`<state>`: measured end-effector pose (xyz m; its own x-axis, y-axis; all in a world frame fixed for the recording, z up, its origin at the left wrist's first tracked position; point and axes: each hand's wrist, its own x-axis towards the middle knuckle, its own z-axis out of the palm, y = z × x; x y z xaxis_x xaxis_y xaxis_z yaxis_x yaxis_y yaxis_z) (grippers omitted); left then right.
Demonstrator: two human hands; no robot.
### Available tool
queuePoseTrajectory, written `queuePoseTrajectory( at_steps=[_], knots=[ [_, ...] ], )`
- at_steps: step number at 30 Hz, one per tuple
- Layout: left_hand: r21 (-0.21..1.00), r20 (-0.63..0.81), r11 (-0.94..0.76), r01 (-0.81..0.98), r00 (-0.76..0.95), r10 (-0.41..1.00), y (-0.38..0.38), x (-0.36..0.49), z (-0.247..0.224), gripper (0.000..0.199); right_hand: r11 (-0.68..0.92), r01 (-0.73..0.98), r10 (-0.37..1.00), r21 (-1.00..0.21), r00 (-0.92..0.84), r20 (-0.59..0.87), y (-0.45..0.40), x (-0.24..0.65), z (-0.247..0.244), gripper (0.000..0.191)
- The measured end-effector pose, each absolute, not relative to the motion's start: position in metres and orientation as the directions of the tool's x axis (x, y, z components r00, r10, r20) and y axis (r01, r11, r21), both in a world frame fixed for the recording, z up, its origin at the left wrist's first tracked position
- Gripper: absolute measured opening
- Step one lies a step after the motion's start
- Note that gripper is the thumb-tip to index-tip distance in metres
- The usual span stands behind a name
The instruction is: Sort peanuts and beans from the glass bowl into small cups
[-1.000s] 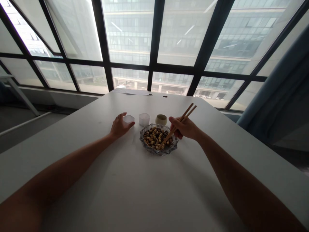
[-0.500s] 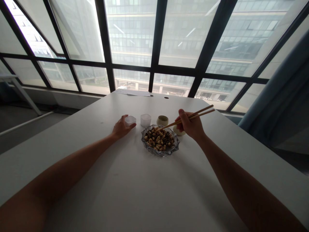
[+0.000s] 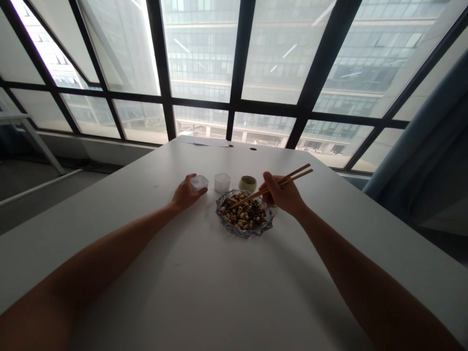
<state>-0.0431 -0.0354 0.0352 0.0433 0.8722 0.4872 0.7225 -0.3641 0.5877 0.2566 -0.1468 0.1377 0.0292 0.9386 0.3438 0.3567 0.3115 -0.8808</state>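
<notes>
A pair of wooden chopsticks (image 3: 296, 174) is gripped in my right hand (image 3: 283, 193), their tips down among the mixed nuts and seeds (image 3: 243, 214). These fill a scalloped clear glass bowl (image 3: 227, 227) in the middle of the table. My left hand (image 3: 185, 193) is wrapped round a small translucent plastic container (image 3: 199, 182) to the left of the bowl. A second such container (image 3: 222, 183) stands just behind the bowl, and to its right is a pale green cup (image 3: 247, 183). Another pale green cup is mostly hidden behind my right hand.
The white table (image 3: 175, 292) reaches to a wall of dark-framed windows. Papers (image 3: 203, 141) lie at its far edge, near a dark round hole (image 3: 253, 149). A blue curtain (image 3: 420, 146) hangs on the right; another white table's leg (image 3: 44, 146) stands at far left.
My right hand has moved left and slightly down, carrying the chopstick tips leftward over the nuts. It now covers most of the right-hand green cup. My left hand stays on its container.
</notes>
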Motion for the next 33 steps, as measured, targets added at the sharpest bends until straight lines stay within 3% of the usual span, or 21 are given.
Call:
queuePoseTrajectory(
  at_steps=[9,12,15,17,19,22,26,30,33],
  knots=[
    [0.522,0.625,-0.497,0.693,0.085,0.776,-0.036,-0.043,0.036,0.066,0.192,0.245,0.955,-0.950,0.177,0.238,-0.125,0.281,0.130,0.065],
    [0.522,0.631,-0.498,0.692,0.078,0.771,-0.037,-0.043,0.037,0.066,0.230,0.269,0.935,-0.935,0.205,0.289,-0.128,0.281,0.133,0.066],
    [0.519,0.631,-0.499,0.695,0.083,0.772,-0.037,-0.043,0.037,0.066,0.357,0.375,0.908,-0.855,0.077,0.413,-0.139,0.279,0.139,0.067],
    [0.520,0.624,-0.496,0.695,0.087,0.776,-0.037,-0.043,0.036,0.066,0.385,0.404,0.913,-0.830,-0.035,0.407,-0.145,0.277,0.144,0.069],
    [0.535,0.610,-0.481,0.694,0.078,0.789,-0.037,-0.042,0.035,0.067,0.373,0.393,0.922,-0.841,-0.059,0.382,-0.148,0.276,0.148,0.070],
    [0.577,0.538,-0.401,0.711,0.038,0.842,-0.035,-0.044,0.033,0.072,0.346,0.350,0.923,-0.871,0.039,0.382,-0.145,0.279,0.152,0.069],
    [0.613,0.380,-0.268,0.743,0.020,0.925,-0.030,-0.055,0.041,0.092,0.273,0.331,0.920,-0.903,0.184,0.346,-0.137,0.290,0.154,0.063],
    [0.486,0.489,-0.338,0.806,0.070,0.870,-0.028,-0.049,0.070,0.094,0.257,0.331,0.941,-0.908,0.129,0.313,-0.134,0.300,0.153,0.063],
    [0.329,0.564,-0.487,0.809,0.246,0.789,-0.028,-0.012,0.095,0.083,0.259,0.302,0.960,-0.918,0.030,0.280,-0.134,0.304,0.152,0.066]
  ],
)
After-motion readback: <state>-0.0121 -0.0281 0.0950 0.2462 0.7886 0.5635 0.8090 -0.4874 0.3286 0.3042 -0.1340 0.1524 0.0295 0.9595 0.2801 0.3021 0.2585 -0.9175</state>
